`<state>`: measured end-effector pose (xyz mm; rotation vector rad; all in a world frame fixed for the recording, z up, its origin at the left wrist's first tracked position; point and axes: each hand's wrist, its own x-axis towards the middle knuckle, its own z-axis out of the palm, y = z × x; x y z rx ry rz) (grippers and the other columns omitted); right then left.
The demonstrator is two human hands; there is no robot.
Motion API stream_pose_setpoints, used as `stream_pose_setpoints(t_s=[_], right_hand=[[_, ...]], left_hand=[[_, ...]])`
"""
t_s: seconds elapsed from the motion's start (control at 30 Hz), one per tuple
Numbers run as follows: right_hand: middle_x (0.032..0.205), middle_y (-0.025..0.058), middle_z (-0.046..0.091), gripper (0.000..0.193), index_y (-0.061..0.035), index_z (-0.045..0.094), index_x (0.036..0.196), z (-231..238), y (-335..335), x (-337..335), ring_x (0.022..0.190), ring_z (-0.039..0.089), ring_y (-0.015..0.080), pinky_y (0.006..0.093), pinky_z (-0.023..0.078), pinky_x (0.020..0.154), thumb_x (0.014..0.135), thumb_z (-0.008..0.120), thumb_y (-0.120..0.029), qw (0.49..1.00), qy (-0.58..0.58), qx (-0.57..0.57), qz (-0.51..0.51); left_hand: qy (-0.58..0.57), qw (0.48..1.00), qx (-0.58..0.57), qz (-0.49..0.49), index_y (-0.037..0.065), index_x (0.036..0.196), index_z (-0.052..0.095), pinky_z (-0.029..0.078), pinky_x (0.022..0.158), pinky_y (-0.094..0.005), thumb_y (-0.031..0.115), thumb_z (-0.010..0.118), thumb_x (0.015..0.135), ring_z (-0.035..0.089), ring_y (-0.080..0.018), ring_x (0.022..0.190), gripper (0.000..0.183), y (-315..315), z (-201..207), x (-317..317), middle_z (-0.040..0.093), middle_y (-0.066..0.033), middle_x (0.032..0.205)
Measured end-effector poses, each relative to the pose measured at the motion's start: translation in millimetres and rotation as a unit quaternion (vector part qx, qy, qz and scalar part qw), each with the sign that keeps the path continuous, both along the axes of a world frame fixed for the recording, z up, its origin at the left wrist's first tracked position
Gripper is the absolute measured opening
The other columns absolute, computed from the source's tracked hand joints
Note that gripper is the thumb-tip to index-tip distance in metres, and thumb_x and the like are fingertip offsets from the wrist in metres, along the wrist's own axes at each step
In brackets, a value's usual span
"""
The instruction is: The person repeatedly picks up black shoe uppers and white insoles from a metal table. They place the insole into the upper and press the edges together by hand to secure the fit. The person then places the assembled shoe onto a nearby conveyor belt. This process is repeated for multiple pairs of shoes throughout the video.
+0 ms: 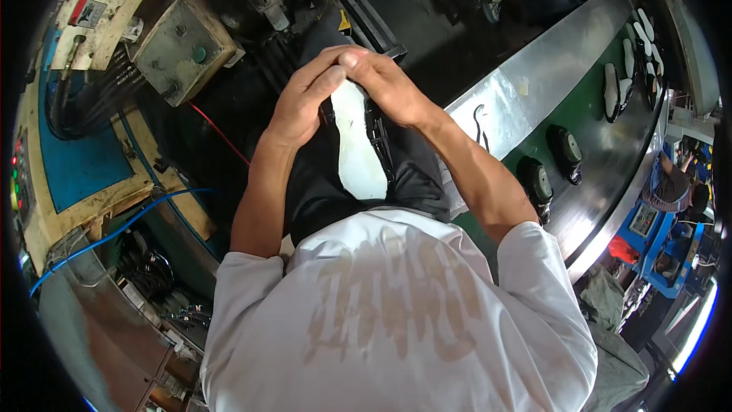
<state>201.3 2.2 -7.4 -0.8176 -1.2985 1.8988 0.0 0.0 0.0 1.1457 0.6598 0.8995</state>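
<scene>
A black shoe upper (361, 145) lies in my lap, its long white sole side facing up and its narrower end towards me. My left hand (303, 103) wraps round the far end from the left, thumb pressed on top. From the other side my right hand (385, 85) closes over the same end, its thumb meeting the left one. The far tip is hidden under my fingers. Black straps or folds of the upper show along the right edge of the white surface.
At left stands a machine with a grey control box (183, 53) and a blue panel (80, 145). A metal ledge (549, 69) borders a green conveyor (587, 99) at right, carrying several shoes and a black shoe (564, 154). A blue hose (114, 226) crosses at lower left.
</scene>
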Motion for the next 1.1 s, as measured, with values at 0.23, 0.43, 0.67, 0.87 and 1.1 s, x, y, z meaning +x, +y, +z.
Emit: stream_pose_setpoints(t_s=[0.23,0.43,0.67,0.87,1.1], right_hand=[[0.147,0.0094,0.061,0.055,-0.0029,0.055,0.155,14.3,-9.5,21.6,0.138,0.053,0.0203,0.0363,0.039,0.121,0.113,0.062,-0.037,0.995,0.093,-0.043,0.019],[0.142,0.0107,0.065,0.050,-0.0018,0.058,0.152,1.3,-26.8,1.2,0.134,0.057,0.0199,0.0353,0.044,0.115,0.115,0.060,-0.035,0.986,-0.034,0.118,-0.114],[0.149,0.0072,0.060,0.060,-0.0053,0.051,0.161,8.9,-12.6,25.8,0.138,0.053,0.0187,0.0345,0.042,0.118,0.110,0.069,-0.031,0.992,0.111,-0.054,0.015],[0.150,0.0066,0.058,0.063,-0.0057,0.049,0.163,1.1,-20.7,14.4,0.139,0.051,0.0150,0.0326,0.044,0.117,0.109,0.072,-0.027,0.996,0.004,0.079,-0.045],[0.157,0.0071,0.053,0.069,-0.0060,0.045,0.165,-3.8,-12.6,36.1,0.142,0.049,0.0144,0.0314,0.044,0.118,0.104,0.077,-0.017,0.986,0.142,-0.079,0.040]], left_hand=[[0.093,0.982,0.164,0.008,-0.003,0.141,0.063,0.040,0.119,-0.0377,0.032,0.057,0.109,0.059,-0.0264,0.135,0.048,-1.7,4.8,5.9,0.064,-0.0166,0.142],[0.128,0.971,0.181,0.087,-0.003,0.142,0.064,0.040,0.120,-0.0391,0.032,0.053,0.111,0.058,-0.0272,0.138,0.048,-14.0,15.6,16.0,0.063,-0.0162,0.144],[0.121,0.976,0.174,0.047,-0.004,0.145,0.062,0.039,0.121,-0.0393,0.031,0.049,0.112,0.057,-0.0286,0.139,0.050,-12.3,20.3,10.0,0.062,-0.0180,0.147],[0.155,0.961,0.216,0.076,-0.004,0.144,0.063,0.039,0.121,-0.0397,0.028,0.049,0.112,0.058,-0.0290,0.138,0.048,-12.5,15.8,12.3,0.063,-0.0183,0.143],[0.116,0.972,0.196,0.050,-0.004,0.143,0.064,0.042,0.118,-0.0393,0.027,0.050,0.113,0.059,-0.0277,0.135,0.045,-11.2,20.4,12.1,0.063,-0.0172,0.142]])
